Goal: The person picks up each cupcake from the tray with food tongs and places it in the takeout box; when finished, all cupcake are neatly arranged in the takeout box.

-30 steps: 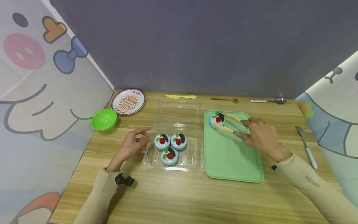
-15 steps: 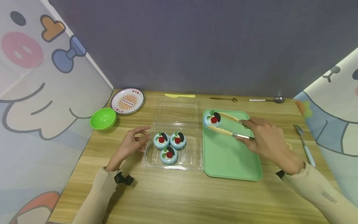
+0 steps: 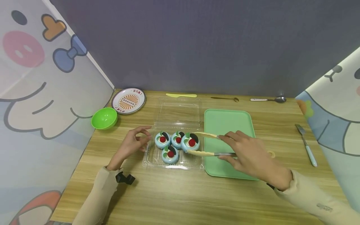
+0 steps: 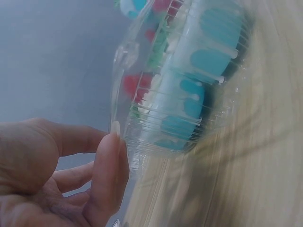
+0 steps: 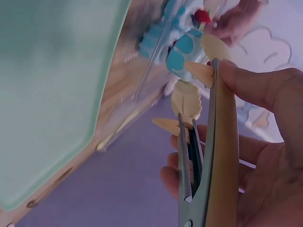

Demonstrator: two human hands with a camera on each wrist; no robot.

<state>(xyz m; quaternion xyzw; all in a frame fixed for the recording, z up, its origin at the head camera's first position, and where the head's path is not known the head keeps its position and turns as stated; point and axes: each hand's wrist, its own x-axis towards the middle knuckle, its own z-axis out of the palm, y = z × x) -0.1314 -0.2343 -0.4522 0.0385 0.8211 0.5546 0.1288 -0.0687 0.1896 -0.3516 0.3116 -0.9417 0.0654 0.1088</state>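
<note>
My right hand grips a pair of tongs with cream-coloured tips. Between those tips is a blue cake topped with a red berry, a green leaf and a dark cookie. It is over the clear plastic container, partly covering another blue cake; whether it touches the container's floor I cannot tell. Two more such cakes, one at the left and one in front, sit inside. At the container's left edge, my left hand pinches the rim between thumb and finger.
Right of the container lies a green tray. A green bowl and a patterned plate stand at the left. Along the back are a yellow knife, a thin spoon and another spoon. A fork lies far right.
The right hand has carried the cake in the tongs leftward and nearer, off the green tray and over the container. My left hand has stayed at the rim.
</note>
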